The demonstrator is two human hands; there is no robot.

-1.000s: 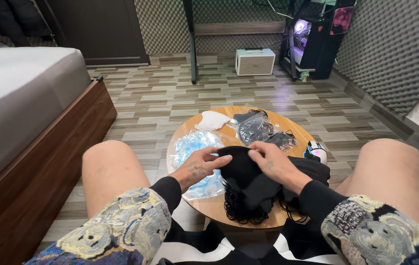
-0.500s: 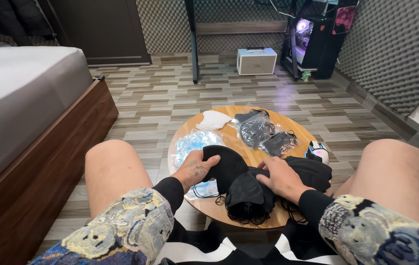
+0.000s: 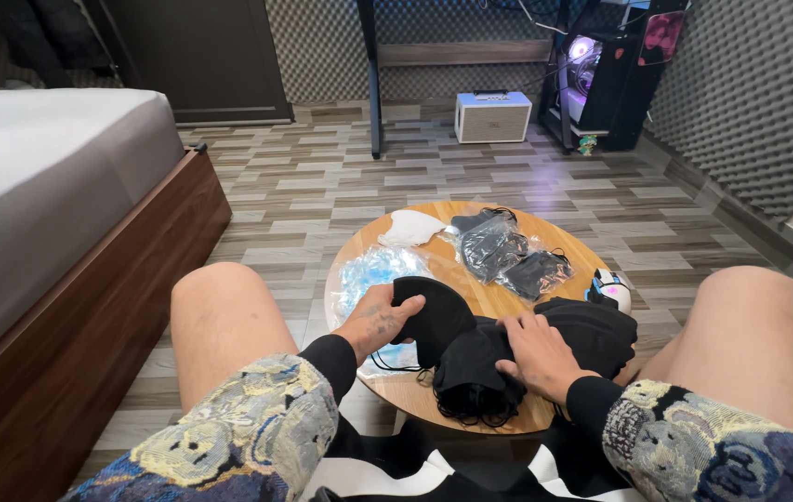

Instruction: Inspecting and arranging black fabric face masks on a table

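Observation:
A pile of black face masks [image 3: 471,367] lies on the near side of a small round wooden table [image 3: 471,223]. My left hand [image 3: 380,321] pinches one black mask [image 3: 429,311] at its left edge, thumb on top. My right hand [image 3: 536,349] presses flat on the pile, fingers spread. Ear loops dangle over the table's near edge. Both forearms wear black sleeves with patterned cuffs.
Farther back on the table lie clear bags of black masks [image 3: 503,251], a white mask [image 3: 412,228] and a bag of blue masks [image 3: 373,271]. A small white gadget [image 3: 608,290] sits at the right. A bed [image 3: 43,204] stands left; a white speaker [image 3: 491,116] and a lit computer case [image 3: 592,79] stand beyond.
My hands came down from lifting a black mask onto the pile. The right hand now lies flat on it; the left holds a single mask out to the left.

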